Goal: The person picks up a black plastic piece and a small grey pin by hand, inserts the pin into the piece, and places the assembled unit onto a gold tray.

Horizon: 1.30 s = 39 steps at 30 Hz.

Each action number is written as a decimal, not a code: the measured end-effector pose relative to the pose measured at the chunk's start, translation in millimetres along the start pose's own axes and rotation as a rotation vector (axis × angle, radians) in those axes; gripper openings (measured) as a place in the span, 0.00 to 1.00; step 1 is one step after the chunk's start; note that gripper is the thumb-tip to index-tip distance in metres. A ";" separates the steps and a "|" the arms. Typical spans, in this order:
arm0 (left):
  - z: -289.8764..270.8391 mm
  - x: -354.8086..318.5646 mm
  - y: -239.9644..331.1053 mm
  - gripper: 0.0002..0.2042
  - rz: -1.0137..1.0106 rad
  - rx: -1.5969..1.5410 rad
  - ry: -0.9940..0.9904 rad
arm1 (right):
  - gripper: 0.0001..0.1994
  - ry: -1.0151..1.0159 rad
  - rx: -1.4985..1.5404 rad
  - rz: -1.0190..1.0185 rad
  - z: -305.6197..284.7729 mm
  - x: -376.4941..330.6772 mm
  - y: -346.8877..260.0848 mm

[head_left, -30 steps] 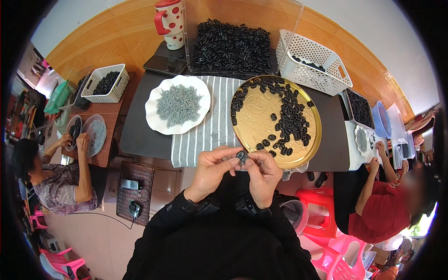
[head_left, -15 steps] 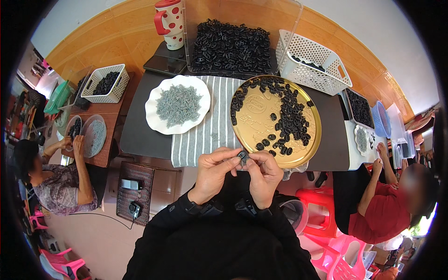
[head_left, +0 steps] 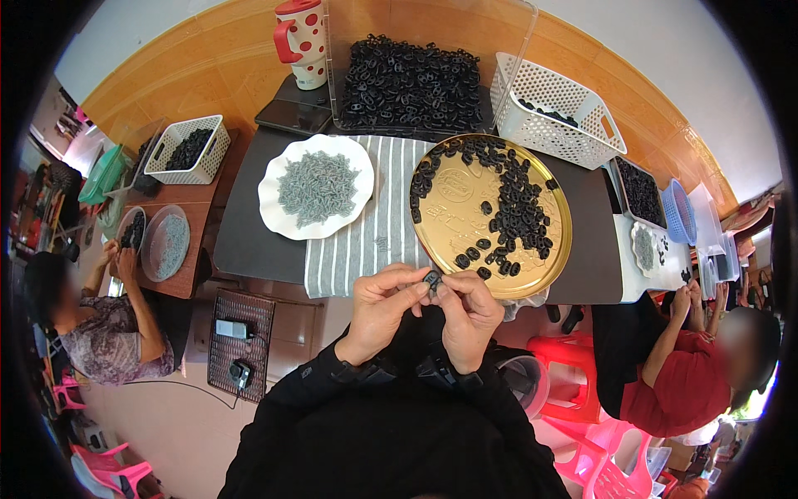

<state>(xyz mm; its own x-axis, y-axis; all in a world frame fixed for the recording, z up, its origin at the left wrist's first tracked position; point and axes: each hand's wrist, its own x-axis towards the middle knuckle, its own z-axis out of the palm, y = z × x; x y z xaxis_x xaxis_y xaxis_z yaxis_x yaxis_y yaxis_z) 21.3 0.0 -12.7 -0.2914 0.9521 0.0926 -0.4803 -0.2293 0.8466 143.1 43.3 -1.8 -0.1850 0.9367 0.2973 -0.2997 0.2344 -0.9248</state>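
Item in hand: one small black plastic part (head_left: 431,279), pinched between the fingertips of both hands at the near edge of the dark table (head_left: 249,241), just at 7 o'clock of the gold round tray (head_left: 449,208). Left hand (head_left: 384,306): fingers curled and pressed together, thumb and forefinger tips closed on the left side of the part. Right hand (head_left: 468,314): fingers likewise bent in, tips closed on the part's right side; the two hands touch at the fingertips. Both forearms in black sleeves (head_left: 332,382). On the gold tray: loose black plastic pieces (head_left: 519,208), massed toward 2 to 5 o'clock. At 9 o'clock of the tray: white scalloped plate (head_left: 278,212) carrying a heap of small grey parts (head_left: 317,185), resting partly on a grey striped cloth (head_left: 374,241). At 12 o'clock: clear box (head_left: 345,75) filled with black pieces. At 1 o'clock: white perforated basket (head_left: 553,112). At 11 o'clock: red-and-white dotted jug (head_left: 302,41). Other persons seated at far left and far right, each at separate trays
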 end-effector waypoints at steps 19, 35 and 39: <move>-5.8 2.5 4.6 0.12 -0.089 -0.038 -0.094 | 0.11 -0.178 0.121 0.052 -10.5 4.2 -7.2; -4.3 -6.2 12.9 0.16 -0.025 0.159 -0.129 | 0.17 -0.295 -0.047 -0.082 -22.5 2.0 3.3; 2.2 -9.5 14.0 0.15 0.020 0.224 -0.114 | 0.15 -0.257 0.019 -0.052 -21.3 -3.1 4.6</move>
<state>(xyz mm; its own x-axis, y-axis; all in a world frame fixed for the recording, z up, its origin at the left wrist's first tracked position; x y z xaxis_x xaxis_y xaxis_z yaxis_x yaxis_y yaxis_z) 19.2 -11.9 -0.5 -0.1979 0.9673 0.1587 -0.2759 -0.2103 0.9379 162.2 47.0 -12.0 -0.3999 0.8262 0.3968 -0.3318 0.2730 -0.9030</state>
